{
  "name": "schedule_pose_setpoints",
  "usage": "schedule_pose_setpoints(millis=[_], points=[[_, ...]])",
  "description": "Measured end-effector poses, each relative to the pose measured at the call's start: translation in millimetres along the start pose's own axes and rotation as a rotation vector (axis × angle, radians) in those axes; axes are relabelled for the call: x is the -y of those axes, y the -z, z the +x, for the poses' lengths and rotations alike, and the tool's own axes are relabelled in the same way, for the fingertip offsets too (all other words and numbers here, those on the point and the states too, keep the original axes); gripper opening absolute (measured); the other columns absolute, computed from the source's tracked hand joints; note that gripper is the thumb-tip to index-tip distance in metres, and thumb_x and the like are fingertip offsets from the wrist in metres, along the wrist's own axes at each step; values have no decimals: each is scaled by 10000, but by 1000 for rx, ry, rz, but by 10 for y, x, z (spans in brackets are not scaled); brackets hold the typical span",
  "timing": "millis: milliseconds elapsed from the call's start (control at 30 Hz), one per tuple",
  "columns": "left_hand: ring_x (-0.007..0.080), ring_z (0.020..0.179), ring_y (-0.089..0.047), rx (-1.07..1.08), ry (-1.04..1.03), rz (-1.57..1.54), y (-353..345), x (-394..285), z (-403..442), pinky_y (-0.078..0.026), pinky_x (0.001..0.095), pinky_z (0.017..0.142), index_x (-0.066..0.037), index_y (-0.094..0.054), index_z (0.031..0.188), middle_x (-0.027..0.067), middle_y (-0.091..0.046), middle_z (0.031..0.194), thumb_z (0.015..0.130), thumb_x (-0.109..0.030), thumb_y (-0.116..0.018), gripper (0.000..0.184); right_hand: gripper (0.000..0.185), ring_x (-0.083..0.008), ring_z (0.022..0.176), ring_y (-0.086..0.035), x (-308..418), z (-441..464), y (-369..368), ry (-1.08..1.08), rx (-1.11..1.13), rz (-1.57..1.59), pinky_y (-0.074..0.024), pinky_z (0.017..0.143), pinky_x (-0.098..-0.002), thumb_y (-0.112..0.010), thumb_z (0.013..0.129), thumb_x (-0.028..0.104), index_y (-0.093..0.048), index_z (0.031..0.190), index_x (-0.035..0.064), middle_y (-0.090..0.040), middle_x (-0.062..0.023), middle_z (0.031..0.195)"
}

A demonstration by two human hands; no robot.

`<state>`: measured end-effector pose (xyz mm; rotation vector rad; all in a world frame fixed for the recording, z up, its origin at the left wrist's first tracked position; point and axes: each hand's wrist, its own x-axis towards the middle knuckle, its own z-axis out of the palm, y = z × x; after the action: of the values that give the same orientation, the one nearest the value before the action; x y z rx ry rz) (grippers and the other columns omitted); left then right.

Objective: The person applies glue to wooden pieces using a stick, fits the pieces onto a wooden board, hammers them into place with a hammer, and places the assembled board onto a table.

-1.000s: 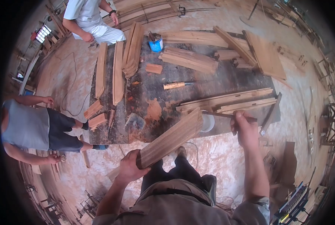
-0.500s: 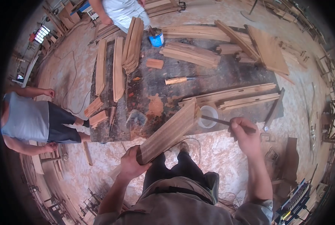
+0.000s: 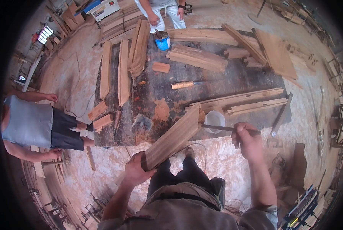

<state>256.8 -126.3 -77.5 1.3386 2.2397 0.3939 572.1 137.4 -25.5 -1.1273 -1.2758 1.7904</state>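
Note:
My left hand is closed around the near end of a wooden board, which slants up and away to the right over the table edge. The board's far end is cut at an angle. In my right hand is a thin dark stick, pinched between the fingers and pointing left. Its tip is at the board's angled end; whether it touches I cannot tell. Just behind the stick stands a white plastic tub. Its contents do not show clearly.
The dark worktable carries a blue can, a wooden-handled tool, a small block and several shaped wood pieces. One person stands at the left, another beyond the far edge.
The stick's tip has shifted left to the board's end, with my right hand slightly lower. The person beyond the table has moved right. The view has shifted slightly.

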Motion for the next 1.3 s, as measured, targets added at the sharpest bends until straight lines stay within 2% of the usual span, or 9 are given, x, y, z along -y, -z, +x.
schedule_pose_setpoints(millis=[133,300,433,567,733,933,1067,1200,1300], points=[[367,1065,-613,80,15,-37,73,6,-12,-500,423,919,1,-488,1272,211,-601,1167,601,-333,-851,832,222,-173,527,-582,-58,138,30,-96,9,269,-455,445,-274,-593,954,226,-583,939,4,-631,-111,712],[344,1106,-599,162,5,-121,108,66,-46,-485,400,951,6,-497,1281,197,-598,1190,609,-357,-859,845,263,-180,535,-558,-77,228,79,-91,-39,287,-416,439,-279,-631,932,320,-571,911,64,-610,-86,720],[335,1114,-601,189,19,-146,204,-10,-31,-484,395,953,-5,-505,1280,190,-603,1191,610,-350,-860,833,235,-187,488,-574,31,168,54,-146,-10,235,-440,398,-282,-591,951,224,-587,862,7,-614,-119,649],[332,1112,-609,187,-30,-186,186,70,-71,-486,386,953,-4,-517,1269,197,-616,1173,608,-312,-862,807,248,-196,483,-581,41,219,-2,-138,-171,313,-448,400,-296,-591,952,230,-586,849,4,-622,-122,666],[321,1107,-609,279,5,-268,273,67,-73,-481,375,957,7,-514,1271,198,-610,1174,598,-266,-864,806,249,-181,484,-577,76,209,-31,-52,-175,310,-445,403,-291,-577,961,248,-571,841,29,-624,-113,671],[310,1125,-590,354,23,-356,318,173,-124,-461,365,973,26,-506,1275,203,-600,1176,594,-236,-864,813,242,-157,511,-563,177,128,3,-41,-175,190,-437,427,-269,-580,964,249,-577,870,26,-627,-101,700],[303,1118,-591,327,12,-391,257,259,-166,-459,363,967,32,-503,1280,198,-604,1171,595,-226,-864,816,347,-147,585,-555,302,-63,-144,184,-143,-108,-431,490,-263,-617,938,312,-603,982,-32,-614,-95,734],[307,1128,-587,332,22,-419,246,228,-169,-455,360,972,33,-502,1285,198,-604,1177,605,-234,-863,814,132,-107,670,-591,271,-223,-396,376,-74,-338,-464,595,-238,-636,923,100,-654,963,-25,-648,-67,829],[310,1143,-581,333,77,-468,227,187,-188,-451,360,981,33,-500,1290,204,-599,1198,616,-252,-861,817,75,-208,677,-616,241,-282,-466,446,59,-525,-476,617,-290,-655,878,40,-650,908,-29,-639,-133,818]])
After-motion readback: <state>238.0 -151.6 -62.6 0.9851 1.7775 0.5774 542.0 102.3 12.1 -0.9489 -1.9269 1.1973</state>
